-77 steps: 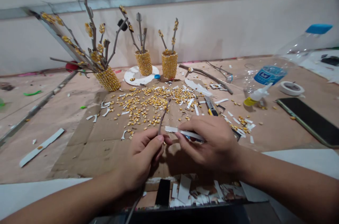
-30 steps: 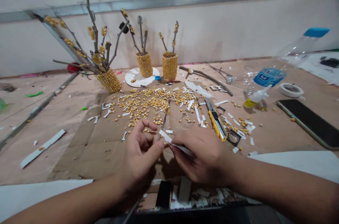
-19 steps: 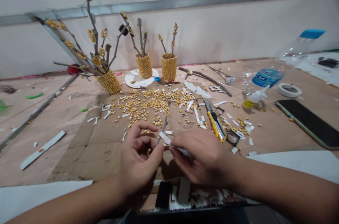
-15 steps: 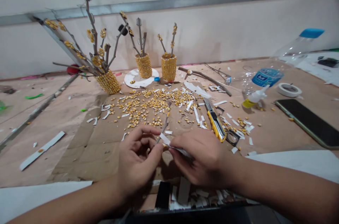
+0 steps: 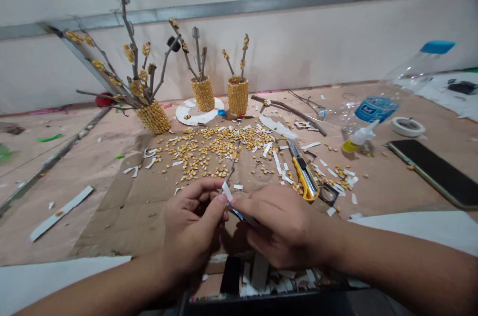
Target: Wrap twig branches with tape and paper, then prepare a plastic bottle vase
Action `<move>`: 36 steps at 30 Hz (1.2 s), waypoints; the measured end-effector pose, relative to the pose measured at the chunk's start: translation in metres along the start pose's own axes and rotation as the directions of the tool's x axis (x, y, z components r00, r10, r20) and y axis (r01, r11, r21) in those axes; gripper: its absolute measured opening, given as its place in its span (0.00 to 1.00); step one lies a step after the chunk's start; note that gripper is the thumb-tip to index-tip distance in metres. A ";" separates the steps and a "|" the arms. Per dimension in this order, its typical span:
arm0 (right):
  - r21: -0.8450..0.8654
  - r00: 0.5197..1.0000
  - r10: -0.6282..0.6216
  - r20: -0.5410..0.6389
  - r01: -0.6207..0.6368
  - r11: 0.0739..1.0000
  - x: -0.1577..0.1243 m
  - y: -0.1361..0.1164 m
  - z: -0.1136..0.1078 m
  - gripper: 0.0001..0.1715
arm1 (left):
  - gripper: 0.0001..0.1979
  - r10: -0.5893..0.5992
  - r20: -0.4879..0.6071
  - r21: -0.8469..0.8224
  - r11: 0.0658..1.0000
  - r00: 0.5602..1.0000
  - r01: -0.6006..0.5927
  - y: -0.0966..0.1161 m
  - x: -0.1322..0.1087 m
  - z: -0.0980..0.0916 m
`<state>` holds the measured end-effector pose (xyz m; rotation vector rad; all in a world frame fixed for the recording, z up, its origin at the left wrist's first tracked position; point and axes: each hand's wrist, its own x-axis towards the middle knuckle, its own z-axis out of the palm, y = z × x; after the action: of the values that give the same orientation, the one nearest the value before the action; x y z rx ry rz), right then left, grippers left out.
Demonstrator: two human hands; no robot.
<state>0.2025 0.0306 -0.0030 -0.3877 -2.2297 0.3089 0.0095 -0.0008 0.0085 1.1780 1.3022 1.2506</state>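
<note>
My left hand is closed in a pinch around a thin twig, which points away from me. Against the twig, just beside my left thumb, lies a small white strip. My right hand is closed too, its fingertips at the lower end of that strip. A narrow bluish-dark piece shows under the right fingers; its kind is hidden. Beyond both hands, loose corn kernels and white scraps lie scattered over a cardboard sheet.
Three kernel-covered pots, left, middle and right, hold decorated twigs. A yellow utility knife, glue bottle, plastic bottle, tape roll and phone lie to the right. A branch lies behind.
My right hand has shifted slightly left, closer to my left fingers. The white strip now stands more upright against the twig, and my left thumb has moved up beside it.
</note>
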 end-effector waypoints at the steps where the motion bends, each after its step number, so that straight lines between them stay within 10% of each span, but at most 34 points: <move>1: -0.002 1.000 -0.006 -0.001 0.006 1.000 0.000 0.001 0.000 0.12 | 0.09 -0.007 0.017 -0.004 1.000 1.000 0.007 -0.001 0.000 -0.001; 36: 0.040 0.981 0.173 0.087 -0.177 0.983 -0.006 0.006 -0.003 0.20 | 0.20 -0.181 0.303 -0.089 0.972 0.936 0.217 0.000 0.001 -0.001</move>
<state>0.2091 0.0341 -0.0075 -0.5557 -2.2693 0.4780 0.0089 0.0002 0.0081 1.0688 1.0793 0.9523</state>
